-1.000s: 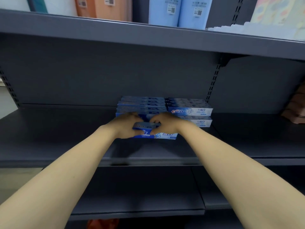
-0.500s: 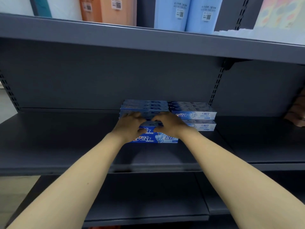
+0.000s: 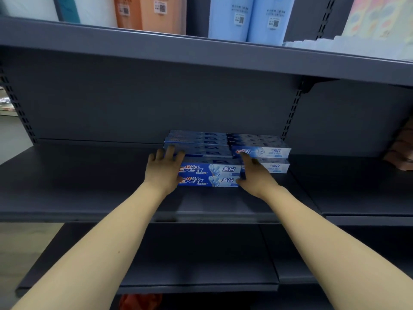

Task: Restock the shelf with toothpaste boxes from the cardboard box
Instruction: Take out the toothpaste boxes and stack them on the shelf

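On the dark shelf [image 3: 89,193] I'm squaring up the Crest toothpaste boxes [image 3: 210,174], front pair stacked two high. My left hand [image 3: 164,168] and right hand [image 3: 253,175] press their ends, fingers released. Next, I'd judge: fetch more boxes.

Left hand [image 3: 164,170] covers the left ends of the two front blue-and-white cardboard toothpaste boxes [image 3: 212,175]. Orange object [image 3: 139,301] below the forearms cut by bottom edge; unidentifiable. QR labels above the hands illegible.
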### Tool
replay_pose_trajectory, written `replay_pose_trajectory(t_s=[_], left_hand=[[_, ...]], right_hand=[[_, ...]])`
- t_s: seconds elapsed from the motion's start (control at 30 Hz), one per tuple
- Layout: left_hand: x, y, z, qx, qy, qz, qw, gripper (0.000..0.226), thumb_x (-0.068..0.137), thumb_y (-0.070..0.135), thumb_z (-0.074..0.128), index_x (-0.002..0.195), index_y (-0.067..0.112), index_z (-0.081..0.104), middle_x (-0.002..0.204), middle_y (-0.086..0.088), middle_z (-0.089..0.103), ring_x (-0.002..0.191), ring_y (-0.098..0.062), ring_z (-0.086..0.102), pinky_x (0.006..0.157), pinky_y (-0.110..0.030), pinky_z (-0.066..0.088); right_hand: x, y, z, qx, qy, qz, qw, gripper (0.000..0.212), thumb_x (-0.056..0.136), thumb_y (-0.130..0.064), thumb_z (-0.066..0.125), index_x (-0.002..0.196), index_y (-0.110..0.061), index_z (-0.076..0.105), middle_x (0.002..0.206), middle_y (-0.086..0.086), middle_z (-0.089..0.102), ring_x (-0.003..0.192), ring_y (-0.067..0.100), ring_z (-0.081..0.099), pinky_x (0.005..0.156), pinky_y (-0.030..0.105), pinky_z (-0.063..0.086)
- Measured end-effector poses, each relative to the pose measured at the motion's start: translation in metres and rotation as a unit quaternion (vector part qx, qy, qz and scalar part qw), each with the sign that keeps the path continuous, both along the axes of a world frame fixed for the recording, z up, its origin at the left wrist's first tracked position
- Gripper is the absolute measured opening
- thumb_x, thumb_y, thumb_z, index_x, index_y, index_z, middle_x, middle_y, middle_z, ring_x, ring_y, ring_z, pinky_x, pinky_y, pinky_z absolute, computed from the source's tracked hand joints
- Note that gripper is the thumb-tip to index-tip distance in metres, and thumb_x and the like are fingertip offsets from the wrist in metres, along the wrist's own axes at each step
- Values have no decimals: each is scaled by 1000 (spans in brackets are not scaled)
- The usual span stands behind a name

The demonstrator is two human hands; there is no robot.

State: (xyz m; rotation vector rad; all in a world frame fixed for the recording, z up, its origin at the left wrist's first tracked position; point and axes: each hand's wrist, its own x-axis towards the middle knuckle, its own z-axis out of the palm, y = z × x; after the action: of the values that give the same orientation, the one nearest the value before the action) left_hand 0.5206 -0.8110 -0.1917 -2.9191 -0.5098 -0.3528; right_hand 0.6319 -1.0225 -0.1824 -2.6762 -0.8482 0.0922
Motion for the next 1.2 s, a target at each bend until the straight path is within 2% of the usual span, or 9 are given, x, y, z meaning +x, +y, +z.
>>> replay_pose_trajectory(t_s=[0.07,0.17,0.33,0.53,0.63,0.87,1.0,1.07,1.2], left_hand=[[-1,-2,-5,19,6,-5,1000,78,89,40,59,150,20,15,155,-9,15,139,-31,23,110,-42,25],[2,-7,-14,37,3,-22,999,77,91,34,56,151,18,10,157,-7,11,144,-27,15,115,-41,18],[11,-12,-25,12,-28,-41,999,69,94,20,54,150,13,15,156,-7,20,144,-24,20,117,-39,16],[13,-1,-28,37,-49,-27,998,70,84,14,67,145,9,32,148,-8,38,137,-25,36,113,-40,27],[13,5,-27,58,-81,-27,995,76,62,13,86,129,5,54,128,-11,59,117,-28,58,100,-43,44],[20,13,-37,94,-108,-40,989,82,32,13,95,109,4,68,102,-11,71,92,-28,70,81,-43,55],[22,15,-42,92,-109,-42,989,81,35,9,94,110,2,66,104,-13,70,95,-29,68,82,-44,54],[21,12,-39,84,-98,-32,991,80,45,8,91,119,2,61,113,-14,66,105,-30,64,90,-46,50],[15,-1,-36,85,-71,-12,994,73,83,9,62,146,3,28,152,-13,30,143,-26,25,116,-51,14]], right_hand=[[-4,-2,-11,-7,25,-31,999,81,91,-21,59,152,-13,6,130,14,53,113,30,55,84,30,45],[-8,3,-24,40,45,-48,997,64,92,-21,57,145,-9,24,130,14,55,115,31,56,91,34,49],[-14,17,-31,34,23,-87,995,63,96,-21,51,147,-6,16,128,21,51,115,35,55,91,38,47],[-10,27,-31,20,8,-75,997,45,96,-22,51,134,-4,35,123,19,57,111,34,58,87,36,48],[-10,35,-31,26,4,-82,996,43,96,-23,53,131,-3,37,125,19,55,115,33,56,89,35,46],[0,42,-29,2,-8,-84,996,38,96,-24,54,124,2,46,122,20,58,112,32,58,87,34,47],[2,44,-35,-3,-17,-84,996,38,97,-24,52,124,1,45,121,20,58,111,33,57,85,35,47],[2,45,-36,-2,-21,-88,996,41,98,-24,51,129,2,42,122,21,57,112,33,57,86,35,47],[-3,42,-40,-1,-15,-107,994,54,98,-25,50,139,4,32,127,20,56,115,34,56,86,35,47]])
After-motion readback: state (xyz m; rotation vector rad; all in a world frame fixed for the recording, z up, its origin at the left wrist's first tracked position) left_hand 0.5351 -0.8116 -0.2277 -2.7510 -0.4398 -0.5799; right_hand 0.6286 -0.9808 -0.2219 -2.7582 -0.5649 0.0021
